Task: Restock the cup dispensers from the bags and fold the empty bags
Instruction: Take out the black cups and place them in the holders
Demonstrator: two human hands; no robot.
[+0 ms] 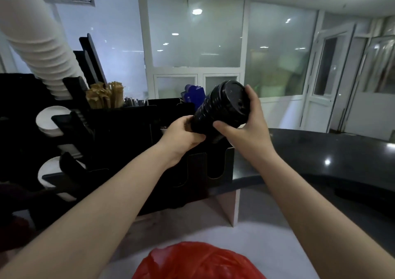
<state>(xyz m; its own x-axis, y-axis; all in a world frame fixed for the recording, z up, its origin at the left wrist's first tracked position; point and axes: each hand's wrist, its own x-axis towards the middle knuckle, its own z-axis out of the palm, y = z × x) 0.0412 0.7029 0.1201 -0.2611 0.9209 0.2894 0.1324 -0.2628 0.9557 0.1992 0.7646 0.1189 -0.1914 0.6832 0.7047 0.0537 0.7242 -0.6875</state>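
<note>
Your left hand curls round the lower end of the stack of black lids; your right hand grips the upper end, thumb beneath, fingers over the top lid's rim; stack tilted, held above the right end of the black dispenser rack. Blue items stand partly hidden behind the lids, kind unclear; dark countertop to the right; red plastic bag nearest you. Rack's left slots hold white paper cups, one long stack leaning up-left; a top compartment holds wooden stirrers.
</note>
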